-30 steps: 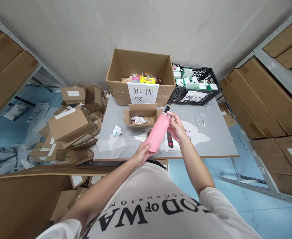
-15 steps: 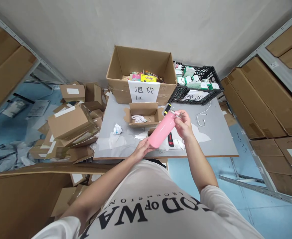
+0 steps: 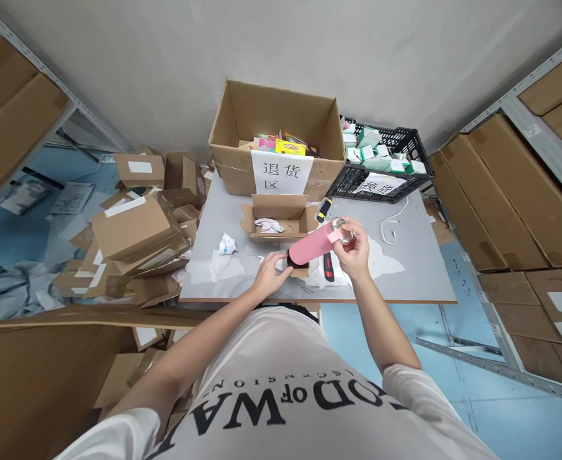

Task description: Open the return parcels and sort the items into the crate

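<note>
A pink bottle with a shiny silver cap lies tilted over the table, its cap end up to the right. My right hand is closed round that cap end. The bottle's lower end is at the dark opening of a small cardboard box. My left hand grips the left edge of this box, with the thumb near the bottle's base; part of the box is hidden behind bottle and fingers. Under and beside the bottle are white paper and a red-and-black box cutter.
Behind stands an open carton holding crumpled paper, with a yellow-and-black cutter beside it. A large cardboard box and a black crate line the back. A white cable lies right; cartons are heaped left.
The bottle has tipped flatter, and its base has moved to the small box. My left hand has let go of the bottle's base and taken the box's edge.
</note>
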Action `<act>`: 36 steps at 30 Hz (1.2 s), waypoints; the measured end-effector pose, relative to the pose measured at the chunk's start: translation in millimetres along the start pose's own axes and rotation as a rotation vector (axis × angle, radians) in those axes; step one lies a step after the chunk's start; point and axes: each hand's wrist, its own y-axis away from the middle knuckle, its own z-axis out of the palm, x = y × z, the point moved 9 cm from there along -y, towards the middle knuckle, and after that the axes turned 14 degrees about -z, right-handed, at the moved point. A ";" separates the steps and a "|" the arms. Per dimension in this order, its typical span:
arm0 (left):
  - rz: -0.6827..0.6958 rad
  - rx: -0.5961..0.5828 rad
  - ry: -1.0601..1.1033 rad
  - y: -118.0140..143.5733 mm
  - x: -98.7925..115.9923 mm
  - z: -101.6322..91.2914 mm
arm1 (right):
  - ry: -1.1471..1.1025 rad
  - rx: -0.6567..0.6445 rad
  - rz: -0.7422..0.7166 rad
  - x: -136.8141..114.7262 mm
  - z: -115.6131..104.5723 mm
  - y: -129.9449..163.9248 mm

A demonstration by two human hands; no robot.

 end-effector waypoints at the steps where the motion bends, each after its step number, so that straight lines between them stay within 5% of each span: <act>1: 0.003 0.005 -0.009 -0.8 0.0 1.3 | 0.017 -0.035 -0.007 -1.7 1.5 0.8; 16: 0.036 -0.248 0.049 -19.0 3.0 26.1 | -0.128 -0.320 0.081 14.8 30.4 22.0; 29: 0.019 -0.189 0.041 -30.8 -4.1 26.3 | 0.008 -0.770 -0.067 8.1 60.4 26.7; 36: 0.083 -0.187 0.028 -28.4 -0.4 23.3 | 0.014 -0.747 -0.094 9.8 64.3 24.3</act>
